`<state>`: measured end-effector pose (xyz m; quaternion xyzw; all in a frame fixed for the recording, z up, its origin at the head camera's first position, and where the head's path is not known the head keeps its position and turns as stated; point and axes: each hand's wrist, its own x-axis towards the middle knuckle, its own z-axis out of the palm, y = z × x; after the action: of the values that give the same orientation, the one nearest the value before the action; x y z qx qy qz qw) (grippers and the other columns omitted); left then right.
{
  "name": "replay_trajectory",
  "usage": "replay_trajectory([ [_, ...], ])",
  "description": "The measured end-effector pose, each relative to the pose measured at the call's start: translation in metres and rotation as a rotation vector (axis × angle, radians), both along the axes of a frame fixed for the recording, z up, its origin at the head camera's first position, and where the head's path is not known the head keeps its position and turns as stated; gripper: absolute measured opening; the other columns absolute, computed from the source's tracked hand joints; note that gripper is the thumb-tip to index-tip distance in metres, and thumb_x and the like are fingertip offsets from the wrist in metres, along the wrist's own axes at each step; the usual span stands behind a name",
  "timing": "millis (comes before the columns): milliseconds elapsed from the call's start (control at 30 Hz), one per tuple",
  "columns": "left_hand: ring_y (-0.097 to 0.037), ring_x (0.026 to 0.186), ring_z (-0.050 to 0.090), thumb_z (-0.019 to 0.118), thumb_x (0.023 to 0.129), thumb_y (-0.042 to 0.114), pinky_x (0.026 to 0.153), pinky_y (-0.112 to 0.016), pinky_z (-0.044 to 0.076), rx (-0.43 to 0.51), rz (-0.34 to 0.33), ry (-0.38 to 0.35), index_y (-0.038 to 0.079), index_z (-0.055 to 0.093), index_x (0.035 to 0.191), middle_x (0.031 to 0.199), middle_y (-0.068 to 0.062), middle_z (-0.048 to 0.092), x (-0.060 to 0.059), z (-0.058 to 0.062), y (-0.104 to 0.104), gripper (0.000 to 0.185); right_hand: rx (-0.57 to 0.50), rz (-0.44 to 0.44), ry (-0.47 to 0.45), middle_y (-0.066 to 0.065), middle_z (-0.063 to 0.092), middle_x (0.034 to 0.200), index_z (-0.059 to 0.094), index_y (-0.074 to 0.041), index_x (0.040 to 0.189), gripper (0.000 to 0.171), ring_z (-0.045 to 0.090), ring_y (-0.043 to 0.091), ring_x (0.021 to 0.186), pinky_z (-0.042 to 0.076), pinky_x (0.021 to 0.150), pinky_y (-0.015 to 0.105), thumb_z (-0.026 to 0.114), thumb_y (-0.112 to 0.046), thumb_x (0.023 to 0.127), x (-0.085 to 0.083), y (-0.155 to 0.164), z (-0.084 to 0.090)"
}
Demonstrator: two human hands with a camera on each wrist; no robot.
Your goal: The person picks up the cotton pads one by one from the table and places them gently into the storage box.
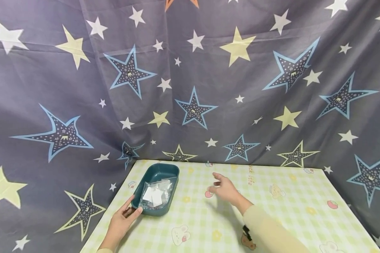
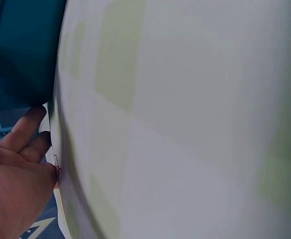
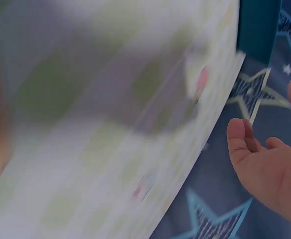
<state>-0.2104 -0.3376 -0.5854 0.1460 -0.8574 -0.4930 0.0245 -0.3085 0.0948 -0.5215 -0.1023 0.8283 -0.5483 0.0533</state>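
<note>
A dark teal plastic tray (image 1: pixel 158 212) stands at the table's left side. Inside its near part lies a clear plastic bag (image 1: pixel 169 186) with white flat pieces (image 1: pixel 153 196). My left hand (image 1: pixel 121 222) grips the tray's near left corner, thumb at the rim and fingers along the outside. The left wrist view shows the fingertips against the tray's wall (image 2: pixel 26 55). My right hand (image 1: pixel 225 190) hovers over the middle of the table, apart from the tray. Its fingers are loosely bent and hold nothing, as the right wrist view also shows.
The table (image 1: pixel 291 211) wears a green-and-white checked cloth with cartoon prints. A dark curtain (image 1: pixel 183 77) with stars hangs right behind the table and down its left and right sides. The tray sits close to the left edge.
</note>
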Motion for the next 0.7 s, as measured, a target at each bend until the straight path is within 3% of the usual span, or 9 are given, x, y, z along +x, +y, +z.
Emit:
replay_trajectory([
  [133,-0.044,0.151,0.048,0.078,0.093,0.062,0.114,-0.052,0.053,-0.01,-0.02,-0.01,0.033,0.039,0.168,0.165,-0.026,0.043,0.0,0.002,0.003,0.089,0.076,-0.049,0.025,0.032,0.045,0.162,0.042,0.002,0.162,0.08,0.061,0.047,0.137,0.06,0.107,0.051,0.081,-0.017,0.095,0.01,0.058,-0.003],
  [367,-0.044,0.15,0.049,0.074,0.092,0.068,0.113,-0.054,0.055,-0.045,-0.025,-0.035,0.036,0.035,0.169,0.164,-0.028,0.045,0.007,0.005,-0.003,0.091,0.222,-0.099,-0.002,0.037,0.037,0.165,0.032,0.005,0.165,0.085,0.056,0.05,0.141,0.057,0.11,0.054,0.076,-0.028,0.101,0.042,0.157,-0.004],
  [600,-0.044,0.147,0.054,0.069,0.093,0.072,0.111,-0.054,0.056,-0.12,-0.027,-0.04,0.033,0.034,0.17,0.156,-0.027,0.055,0.016,0.01,-0.016,0.093,0.343,-0.159,-0.027,0.041,0.03,0.166,0.022,0.009,0.166,0.092,0.051,0.056,0.143,0.053,0.111,0.062,0.07,-0.039,0.104,0.064,0.227,-0.004],
  [700,-0.042,0.141,0.061,0.068,0.094,0.073,0.101,-0.049,0.062,-0.156,-0.042,-0.045,0.032,0.033,0.17,0.153,-0.026,0.06,0.02,0.013,-0.021,0.093,0.388,-0.191,-0.021,0.043,0.029,0.164,0.021,0.011,0.165,0.094,0.05,0.058,0.142,0.053,0.111,0.064,0.07,-0.042,0.104,0.069,0.248,-0.004],
])
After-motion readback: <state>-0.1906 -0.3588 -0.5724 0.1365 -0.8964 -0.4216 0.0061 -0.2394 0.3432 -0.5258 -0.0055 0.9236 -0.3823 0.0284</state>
